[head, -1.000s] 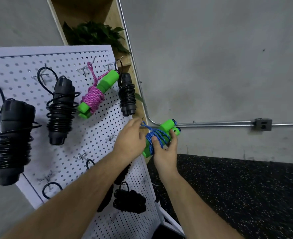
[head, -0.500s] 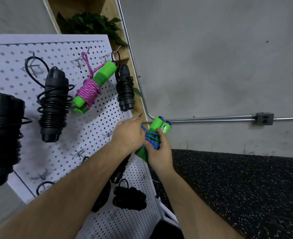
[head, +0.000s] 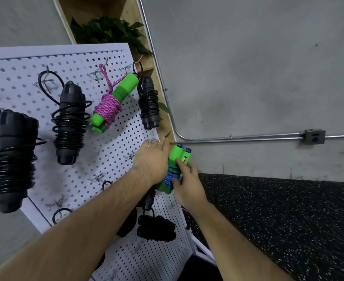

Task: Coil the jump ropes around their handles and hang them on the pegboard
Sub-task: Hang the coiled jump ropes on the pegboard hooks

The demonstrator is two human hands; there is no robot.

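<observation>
The jump rope [head: 176,157] with green handles, its blue cord wound round the pair, is just off the right edge of the white pegboard [head: 110,151], about halfway down and tilted with the handle tops upward. The right hand [head: 187,187] grips it from the outer side, with the thumb pressed on the blue coils and the forefinger laid along a handle. The left hand [head: 152,161] is on the board side, its back toward me. Its fingers are close together and reach up to a metal hook [head: 154,141] at the board's edge; whether they pinch any cord I cannot tell. On the board hang a pink-corded rope [head: 108,107] with green handles and black coiled ropes [head: 69,126]. Behind are a grey wall [head: 248,67] with a metal conduit [head: 238,137], a leafy plant [head: 110,31] on a wooden shelf [head: 130,15], and speckled black flooring [head: 278,220].
</observation>
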